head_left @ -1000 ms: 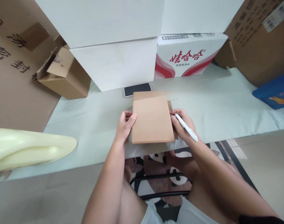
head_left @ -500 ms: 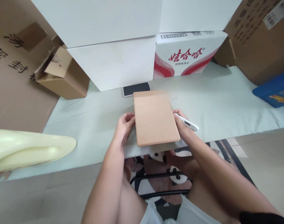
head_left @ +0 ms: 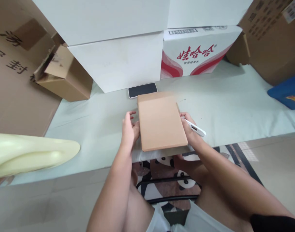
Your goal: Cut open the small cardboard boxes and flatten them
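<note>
A brown cardboard box (head_left: 163,122) lies between my hands near the table's front edge. My left hand (head_left: 130,129) is at its left side, fingers spread and off the cardboard, the thumb side close against the box edge. My right hand (head_left: 189,127) is closed around a white utility knife (head_left: 198,129) at the box's right side. The knife's handle points toward the lower right; its front end is hidden by my fingers and the box.
A phone (head_left: 142,90) lies behind the box, before white cartons (head_left: 118,64) and a red-printed carton (head_left: 196,54). An open small carton (head_left: 67,77) stands left, a pale yellow object (head_left: 36,154) front left, a blue package (head_left: 286,91) right.
My left hand's fingers have opened and lifted away from the box's left side. My right hand and the knife stay nearly in place. The view has shifted slightly.
</note>
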The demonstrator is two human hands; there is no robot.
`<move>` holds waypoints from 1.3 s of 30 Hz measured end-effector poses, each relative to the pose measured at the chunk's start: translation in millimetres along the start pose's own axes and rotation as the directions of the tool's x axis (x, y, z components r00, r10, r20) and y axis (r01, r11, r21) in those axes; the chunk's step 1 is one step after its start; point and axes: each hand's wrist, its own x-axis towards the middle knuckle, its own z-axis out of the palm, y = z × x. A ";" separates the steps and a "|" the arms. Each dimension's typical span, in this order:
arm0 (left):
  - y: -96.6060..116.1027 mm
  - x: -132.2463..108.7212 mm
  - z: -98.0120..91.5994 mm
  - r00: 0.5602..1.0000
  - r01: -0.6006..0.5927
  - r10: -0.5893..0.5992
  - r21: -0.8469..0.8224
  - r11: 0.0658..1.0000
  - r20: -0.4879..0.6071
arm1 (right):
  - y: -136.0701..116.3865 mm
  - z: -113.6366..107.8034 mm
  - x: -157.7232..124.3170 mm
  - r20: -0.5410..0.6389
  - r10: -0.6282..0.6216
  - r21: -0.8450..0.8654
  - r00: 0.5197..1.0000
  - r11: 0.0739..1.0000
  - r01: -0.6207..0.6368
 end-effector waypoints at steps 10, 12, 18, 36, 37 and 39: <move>32.7 -17.2 7.7 0.989 -0.058 0.110 0.444 0.894 -0.094 | -3.0 -2.2 0.7 0.032 -0.008 -0.015 0.999 1.000 0.008; 32.0 -16.8 5.1 0.982 -0.074 0.155 0.542 0.837 -0.105 | -3.9 -2.6 0.7 0.033 -0.010 -0.016 0.999 1.000 0.010; 21.2 -5.0 0.4 0.998 0.055 -0.052 0.185 0.981 -0.021 | -9.2 -2.9 -1.6 0.045 -0.005 0.000 0.999 1.000 0.005; 21.9 -4.7 5.2 0.977 0.061 -0.006 -0.252 0.966 0.211 | -38.5 -22.1 -4.7 -0.106 0.024 0.750 0.994 0.659 0.064; 22.0 -4.8 6.4 0.975 0.061 -0.001 -0.258 0.964 0.224 | -36.7 -19.6 -6.4 -0.086 0.052 0.748 0.995 0.663 0.030; 22.1 -5.1 9.5 0.969 0.046 0.021 -0.261 0.964 0.244 | -26.8 -14.3 -7.5 -0.062 0.115 0.738 0.991 0.674 -0.032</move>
